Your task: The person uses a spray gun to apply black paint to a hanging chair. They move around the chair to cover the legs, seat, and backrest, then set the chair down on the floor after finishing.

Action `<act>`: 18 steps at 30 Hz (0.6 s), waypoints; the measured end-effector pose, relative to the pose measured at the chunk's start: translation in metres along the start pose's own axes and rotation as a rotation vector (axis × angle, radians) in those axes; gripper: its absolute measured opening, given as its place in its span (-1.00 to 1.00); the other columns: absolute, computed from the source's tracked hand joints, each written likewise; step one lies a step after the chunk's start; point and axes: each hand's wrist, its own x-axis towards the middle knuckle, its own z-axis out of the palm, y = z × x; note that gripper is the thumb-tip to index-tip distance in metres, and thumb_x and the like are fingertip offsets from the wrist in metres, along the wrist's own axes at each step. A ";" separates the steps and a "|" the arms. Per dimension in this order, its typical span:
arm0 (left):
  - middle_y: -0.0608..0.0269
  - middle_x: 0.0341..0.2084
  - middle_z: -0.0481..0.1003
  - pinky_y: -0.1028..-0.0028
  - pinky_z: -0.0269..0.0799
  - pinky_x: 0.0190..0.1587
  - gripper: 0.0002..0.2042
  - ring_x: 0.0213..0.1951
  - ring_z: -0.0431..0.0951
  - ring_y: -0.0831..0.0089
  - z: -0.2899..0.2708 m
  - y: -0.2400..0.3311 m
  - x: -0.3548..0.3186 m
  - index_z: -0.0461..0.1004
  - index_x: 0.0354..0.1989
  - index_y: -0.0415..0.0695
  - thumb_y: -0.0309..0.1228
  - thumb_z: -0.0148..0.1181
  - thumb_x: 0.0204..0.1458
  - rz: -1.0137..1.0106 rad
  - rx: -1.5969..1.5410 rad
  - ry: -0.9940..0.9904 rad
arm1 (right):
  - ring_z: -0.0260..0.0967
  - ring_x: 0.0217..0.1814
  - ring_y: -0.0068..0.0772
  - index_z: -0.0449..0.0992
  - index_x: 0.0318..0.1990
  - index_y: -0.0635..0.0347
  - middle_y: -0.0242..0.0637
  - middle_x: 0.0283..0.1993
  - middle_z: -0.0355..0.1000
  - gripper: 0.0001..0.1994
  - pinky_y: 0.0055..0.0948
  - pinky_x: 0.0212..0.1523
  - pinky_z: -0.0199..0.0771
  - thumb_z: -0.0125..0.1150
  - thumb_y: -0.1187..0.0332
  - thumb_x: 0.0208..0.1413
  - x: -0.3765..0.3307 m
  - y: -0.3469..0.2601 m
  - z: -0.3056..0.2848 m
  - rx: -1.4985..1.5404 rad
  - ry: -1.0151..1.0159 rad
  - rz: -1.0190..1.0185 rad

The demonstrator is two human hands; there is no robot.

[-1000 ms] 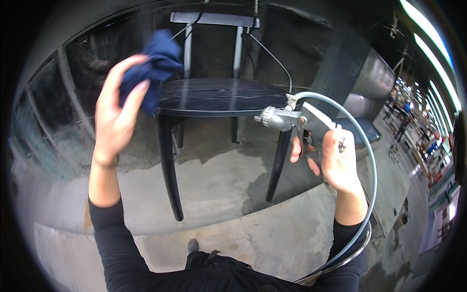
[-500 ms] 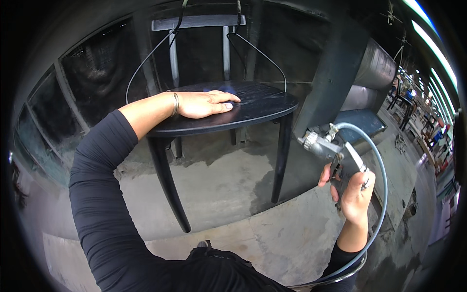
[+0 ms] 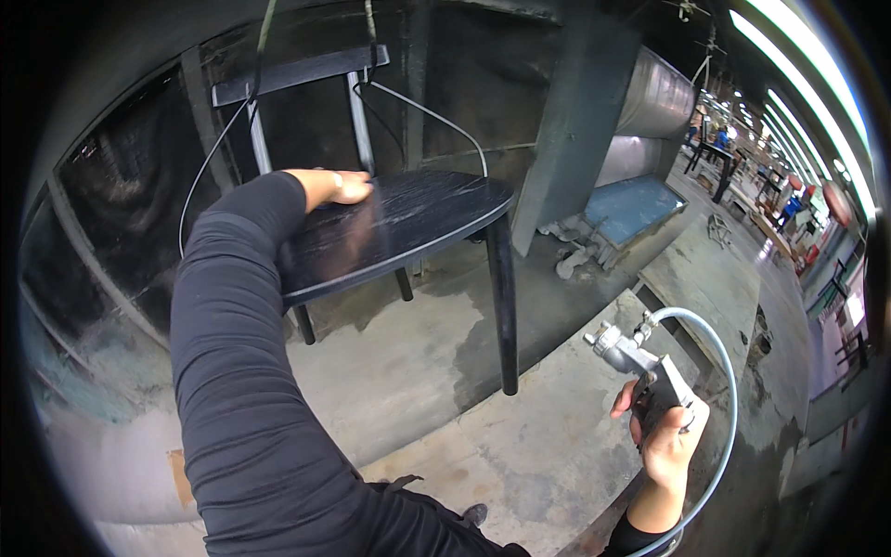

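A black wooden chair with a broad rounded seat (image 3: 427, 209) hangs on cords in front of me. My left hand (image 3: 342, 187) lies at the back of the seat near the backrest posts, its fingers stretched out and holding nothing. A brownish smear from motion shows on the seat beside it. My right hand (image 3: 670, 444) is wrapped round the grip of a metal spray gun (image 3: 640, 362), low on the right and apart from the chair. The gun's nozzle points up and left, and a light blue-grey hose (image 3: 729, 371) loops from it down past my forearm.
Dark booth walls (image 3: 121, 186) stand behind and left of the chair. To the right are a grey pillar (image 3: 571, 139) and a blue-topped low box (image 3: 636, 204). The concrete floor (image 3: 529, 446) is stained, with a raised edge. Farther right, a workshop holds chairs and people.
My left hand has moved back across the seat toward the backrest. My view has turned right, so the chair appears farther left. The spray gun stays in my right hand, now lower in view.
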 end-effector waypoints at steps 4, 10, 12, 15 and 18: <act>0.01 0.41 0.28 0.21 0.08 0.49 -0.49 0.45 0.23 0.07 -0.020 0.098 0.010 0.25 0.43 -0.05 -0.08 -0.17 0.41 0.404 -0.304 0.168 | 0.39 -0.58 -0.56 0.48 0.00 0.52 -0.11 -0.44 0.51 -0.04 -0.68 -0.71 0.12 -0.06 -0.50 0.17 -0.011 -0.006 0.007 0.018 0.031 0.024; 0.05 0.43 0.24 0.22 0.03 0.50 -0.52 0.48 0.16 0.16 -0.024 0.091 -0.050 0.21 0.47 0.03 -0.13 -0.13 0.43 0.751 -0.395 0.067 | 0.37 -0.59 -0.57 0.50 0.02 0.55 -0.12 -0.45 0.51 -0.01 -0.67 -0.71 0.12 -0.03 -0.51 0.15 -0.017 -0.002 0.003 -0.001 0.030 0.031; 0.03 0.37 0.35 0.21 0.12 0.46 -0.51 0.42 0.28 0.13 -0.023 0.055 -0.092 0.21 0.47 0.07 -0.09 -0.16 0.43 0.228 -0.140 0.061 | 0.38 -0.59 -0.55 0.47 0.13 0.59 -0.13 -0.45 0.51 0.04 -0.67 -0.70 0.12 0.00 -0.51 0.13 -0.018 0.003 -0.002 0.014 0.023 0.009; 0.09 0.34 0.37 0.29 0.14 0.44 -0.60 0.38 0.31 0.26 -0.020 0.054 -0.169 0.31 0.40 0.02 -0.27 -0.12 0.44 0.153 -0.382 0.010 | 0.41 -0.56 -0.51 0.43 0.20 0.59 -0.13 -0.45 0.51 0.06 -0.67 -0.70 0.11 0.02 -0.51 0.12 -0.017 0.019 -0.012 0.090 -0.024 -0.039; 0.08 0.24 0.46 0.28 0.22 0.37 -0.62 0.28 0.41 0.27 -0.019 0.106 -0.247 0.33 0.37 0.02 -0.31 -0.10 0.43 0.447 -0.463 0.117 | 0.43 -0.53 -0.47 0.44 0.19 0.57 -0.12 -0.43 0.50 0.05 -0.65 -0.67 0.14 0.06 -0.51 0.10 -0.016 0.043 -0.020 0.159 -0.075 -0.089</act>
